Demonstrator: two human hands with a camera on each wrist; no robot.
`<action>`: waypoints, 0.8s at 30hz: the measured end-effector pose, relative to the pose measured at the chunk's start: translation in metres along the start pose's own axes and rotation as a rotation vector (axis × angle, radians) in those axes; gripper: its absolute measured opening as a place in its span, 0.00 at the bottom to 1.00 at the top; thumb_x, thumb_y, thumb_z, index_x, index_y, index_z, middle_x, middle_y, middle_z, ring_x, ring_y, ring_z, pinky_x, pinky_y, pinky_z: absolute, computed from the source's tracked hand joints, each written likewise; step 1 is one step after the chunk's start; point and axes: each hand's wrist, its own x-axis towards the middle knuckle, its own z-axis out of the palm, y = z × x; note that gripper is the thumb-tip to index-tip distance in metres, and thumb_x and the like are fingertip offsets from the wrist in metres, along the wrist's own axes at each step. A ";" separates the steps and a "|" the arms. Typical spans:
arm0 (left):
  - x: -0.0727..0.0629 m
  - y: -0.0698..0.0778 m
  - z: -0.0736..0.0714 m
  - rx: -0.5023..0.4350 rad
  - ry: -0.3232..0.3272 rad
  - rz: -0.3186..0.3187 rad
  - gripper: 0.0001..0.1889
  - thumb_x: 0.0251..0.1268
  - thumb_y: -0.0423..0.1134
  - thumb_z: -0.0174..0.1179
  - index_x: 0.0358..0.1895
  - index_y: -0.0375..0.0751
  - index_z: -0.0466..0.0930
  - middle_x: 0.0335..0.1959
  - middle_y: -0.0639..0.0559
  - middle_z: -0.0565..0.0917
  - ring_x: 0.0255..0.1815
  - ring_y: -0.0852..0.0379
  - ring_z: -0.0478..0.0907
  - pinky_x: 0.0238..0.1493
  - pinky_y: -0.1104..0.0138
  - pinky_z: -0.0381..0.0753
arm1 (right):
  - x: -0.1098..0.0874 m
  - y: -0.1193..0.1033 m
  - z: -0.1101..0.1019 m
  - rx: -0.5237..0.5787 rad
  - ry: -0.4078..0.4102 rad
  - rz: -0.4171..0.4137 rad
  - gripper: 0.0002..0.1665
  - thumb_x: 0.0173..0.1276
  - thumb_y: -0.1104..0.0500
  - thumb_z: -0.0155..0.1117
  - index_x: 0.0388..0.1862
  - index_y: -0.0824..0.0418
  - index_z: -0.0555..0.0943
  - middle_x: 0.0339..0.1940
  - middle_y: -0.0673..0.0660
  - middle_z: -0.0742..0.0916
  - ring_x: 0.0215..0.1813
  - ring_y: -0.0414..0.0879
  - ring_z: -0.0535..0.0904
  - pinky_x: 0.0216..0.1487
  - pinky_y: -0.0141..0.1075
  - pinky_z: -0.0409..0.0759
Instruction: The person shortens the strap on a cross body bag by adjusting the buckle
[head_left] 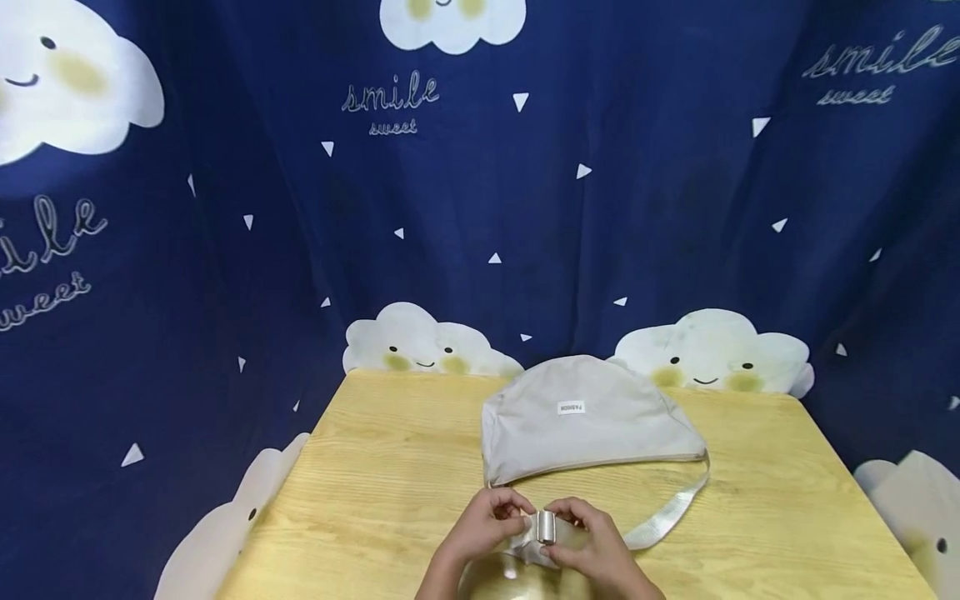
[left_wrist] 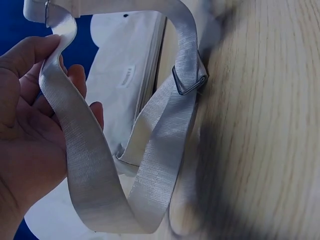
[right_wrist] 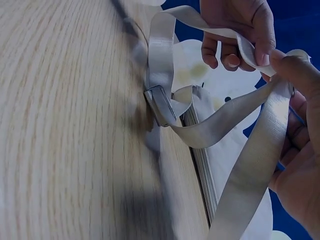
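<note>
Well, a blue curtain (head_left: pixel 450 200) backs the wooden table (head_left: pixel 390 450).

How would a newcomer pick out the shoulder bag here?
Find the wooden table before the navy cloud-print curtain. Toward its far edge, beyond the left hand and right hand pinching the webbing strap, lies the pale grey shoulder bag. Unlike the white clouds printed behind, it carries a small FASHION label.

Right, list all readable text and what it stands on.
"smile sweet", twice on the blue curtain; a third is cut off at left.
"FASHION", upside down, on the label of the bag.
In the left wrist view the label is too blurred to read.
</note>
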 end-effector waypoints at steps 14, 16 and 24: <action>-0.005 0.001 -0.028 0.084 0.003 -0.045 0.06 0.54 0.24 0.62 0.36 0.28 0.81 0.23 0.48 0.76 0.24 0.64 0.70 0.27 0.74 0.70 | 0.008 -0.012 -0.012 -0.070 0.094 -0.046 0.27 0.35 0.72 0.78 0.39 0.64 0.81 0.29 0.51 0.84 0.29 0.45 0.76 0.31 0.34 0.71; -0.005 -0.007 -0.031 0.085 0.002 -0.058 0.07 0.53 0.25 0.62 0.37 0.29 0.82 0.23 0.48 0.76 0.23 0.64 0.69 0.26 0.75 0.69 | 0.007 -0.002 -0.010 -0.065 0.089 -0.041 0.27 0.36 0.70 0.79 0.40 0.61 0.81 0.31 0.50 0.84 0.30 0.43 0.76 0.32 0.33 0.71; 0.004 -0.018 -0.015 0.068 -0.042 -0.056 0.11 0.53 0.30 0.65 0.41 0.33 0.81 0.31 0.49 0.81 0.31 0.61 0.76 0.35 0.68 0.76 | 0.010 -0.014 -0.008 -0.011 0.056 -0.016 0.26 0.40 0.70 0.78 0.41 0.63 0.80 0.31 0.51 0.84 0.31 0.42 0.76 0.32 0.34 0.73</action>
